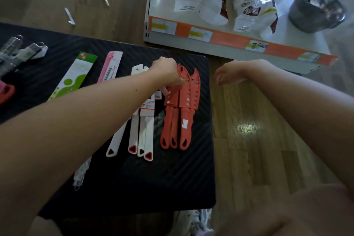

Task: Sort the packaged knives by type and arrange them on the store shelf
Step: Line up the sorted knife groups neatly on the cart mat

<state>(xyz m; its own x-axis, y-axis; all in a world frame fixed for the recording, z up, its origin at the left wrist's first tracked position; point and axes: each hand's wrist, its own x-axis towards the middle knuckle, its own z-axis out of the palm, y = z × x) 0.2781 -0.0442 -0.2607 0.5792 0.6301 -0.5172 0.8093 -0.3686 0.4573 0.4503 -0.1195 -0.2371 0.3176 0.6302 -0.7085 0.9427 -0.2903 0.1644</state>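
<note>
On the black surface (134, 188) lie three red knives in perforated red sheaths (188, 99), side by side near the right edge. My left hand (166, 73) pinches the tip of the leftmost red sheath. Left of them lie several white-handled knives (142, 136) with card sleeves. Further left lie a pink packaged knife (111, 67) and a green-and-white packaged knife (76, 74). My right hand (229, 73) hovers over the floor beside the surface, fingers loosely curled, holding nothing.
A white store shelf (239, 44) with an orange price strip stands at the upper right, carrying white food bags (206, 0) and a metal pot (316, 7). Clear-packaged items (21, 50) and a red object (6, 92) lie at the far left. Wood floor surrounds the surface.
</note>
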